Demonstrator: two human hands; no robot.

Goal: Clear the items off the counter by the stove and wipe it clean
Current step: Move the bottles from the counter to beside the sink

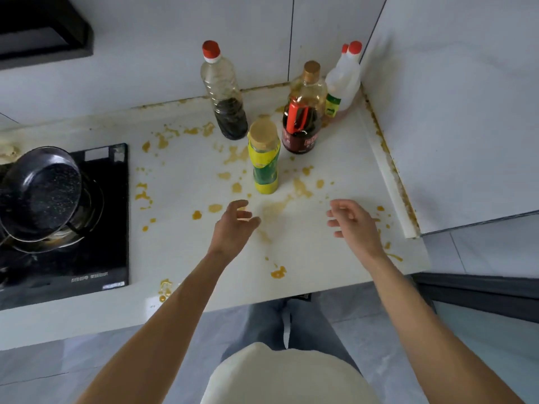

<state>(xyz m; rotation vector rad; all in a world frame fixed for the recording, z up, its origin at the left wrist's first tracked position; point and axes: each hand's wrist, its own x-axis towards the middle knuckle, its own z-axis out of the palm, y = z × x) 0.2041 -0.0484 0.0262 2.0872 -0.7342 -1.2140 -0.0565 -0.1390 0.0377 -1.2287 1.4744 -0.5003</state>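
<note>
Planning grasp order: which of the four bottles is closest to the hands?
The yellow-and-green labelled bottle, standing alone in front with a tan cap; the other three stand farther back toward the wall.

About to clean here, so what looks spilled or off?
Orange-yellow splatters dot the counter around the four upright bottles, with brown grime along the wall seam. Both hands, left and right, are empty.
</note>
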